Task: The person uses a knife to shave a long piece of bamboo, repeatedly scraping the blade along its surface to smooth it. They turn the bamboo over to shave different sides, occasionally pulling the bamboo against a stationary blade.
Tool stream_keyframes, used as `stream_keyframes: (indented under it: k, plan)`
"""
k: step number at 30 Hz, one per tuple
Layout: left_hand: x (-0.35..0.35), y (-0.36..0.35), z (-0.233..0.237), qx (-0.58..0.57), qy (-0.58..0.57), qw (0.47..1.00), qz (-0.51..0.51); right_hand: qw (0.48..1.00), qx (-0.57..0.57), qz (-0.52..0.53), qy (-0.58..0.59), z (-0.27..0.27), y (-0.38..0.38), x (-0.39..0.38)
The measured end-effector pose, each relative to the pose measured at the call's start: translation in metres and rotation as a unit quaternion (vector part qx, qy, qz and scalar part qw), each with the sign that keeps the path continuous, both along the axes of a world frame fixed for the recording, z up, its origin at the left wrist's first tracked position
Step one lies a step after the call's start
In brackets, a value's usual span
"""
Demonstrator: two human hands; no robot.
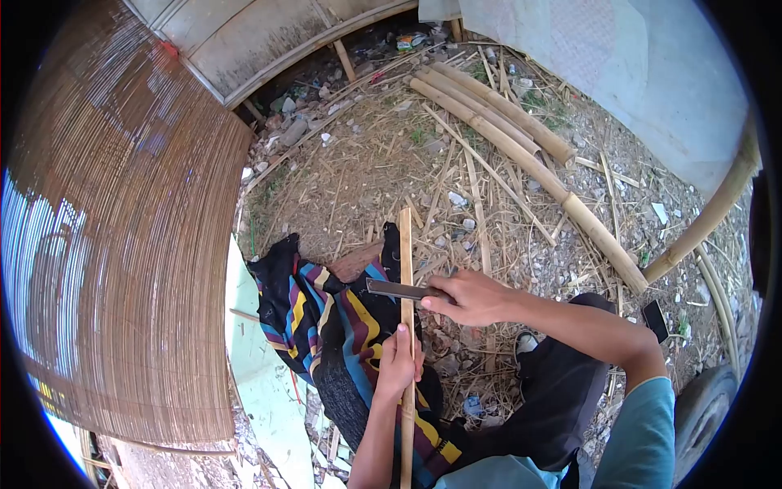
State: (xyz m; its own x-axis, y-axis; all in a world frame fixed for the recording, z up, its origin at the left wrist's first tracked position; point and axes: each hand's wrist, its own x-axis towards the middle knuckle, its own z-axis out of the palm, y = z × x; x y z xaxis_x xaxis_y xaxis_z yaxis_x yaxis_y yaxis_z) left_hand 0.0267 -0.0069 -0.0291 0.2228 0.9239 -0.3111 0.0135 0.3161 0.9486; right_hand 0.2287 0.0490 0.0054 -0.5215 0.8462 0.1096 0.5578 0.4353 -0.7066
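Observation:
My left hand (397, 363) is closed around a long, narrow bamboo strip (407, 244), which stands lengthwise in front of me over my lap. In my right hand (468, 298) is a knife (395, 288) with a dark, broad blade. The blade lies across the strip a little above my left thumb and points left. Whether its edge cuts into the strip cannot be made out. Beneath the strip, a striped knitted cloth (352, 318) in black, yellow, blue and maroon is draped over my leg.
Several bamboo poles (505, 143) lie on the ground ahead to the right. A slatted bamboo blind (147, 269) fills the left side. Split strips and shavings litter the stony ground. A phone (655, 320) and a tire (707, 416) are at the right.

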Motion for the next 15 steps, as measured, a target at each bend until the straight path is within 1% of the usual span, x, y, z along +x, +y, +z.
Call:
stream_keyframes:
  k: [2, 3, 4, 6, 7, 8, 10, 11, 12, 13, 14, 15]
  plan:
    - [0.004, 0.001, 0.009, 0.011, 0.039, 0.999, -0.006, 0.999, -0.039, -0.024, 0.019, 0.004, -0.003, -0.005]
    - [0.003, 0.003, 0.020, -0.027, 0.032, 0.999, -0.012, 0.999, -0.016, -0.023, 0.024, 0.002, -0.003, -0.006]
    - [0.000, 0.006, 0.021, -0.028, 0.031, 0.999, -0.011, 0.999, -0.017, -0.022, 0.023, 0.000, -0.001, -0.006]
    - [-0.004, 0.014, 0.021, -0.094, -0.063, 0.993, -0.011, 0.996, -0.055, -0.023, 0.060, -0.002, 0.003, -0.007]
    - [-0.007, 0.020, 0.023, -0.123, -0.088, 0.988, -0.019, 0.997, -0.054, -0.021, 0.060, -0.002, 0.005, -0.007]
    - [-0.007, 0.024, 0.028, -0.122, -0.087, 0.989, -0.018, 0.998, -0.047, -0.030, 0.041, -0.001, 0.007, -0.007]
    - [-0.004, 0.033, 0.043, -0.106, -0.153, 0.983, -0.010, 0.998, -0.036, -0.041, 0.026, -0.003, 0.010, -0.008]
    - [-0.005, 0.040, 0.042, -0.082, -0.129, 0.988, -0.011, 0.998, -0.022, -0.049, 0.012, -0.006, 0.012, -0.009]
    - [-0.005, 0.047, 0.044, -0.081, -0.128, 0.988, -0.013, 0.998, -0.008, -0.057, -0.002, -0.008, 0.014, -0.010]
    - [-0.005, 0.055, 0.046, -0.083, -0.117, 0.990, 0.015, 0.998, -0.006, -0.058, -0.002, -0.008, 0.015, -0.010]
    - [-0.004, 0.062, 0.049, -0.084, -0.106, 0.990, 0.043, 0.997, 0.006, -0.071, 0.021, -0.007, 0.017, -0.010]
    - [0.002, 0.067, 0.058, -0.042, -0.088, 0.994, 0.053, 0.995, 0.018, -0.083, 0.044, -0.007, 0.019, -0.010]
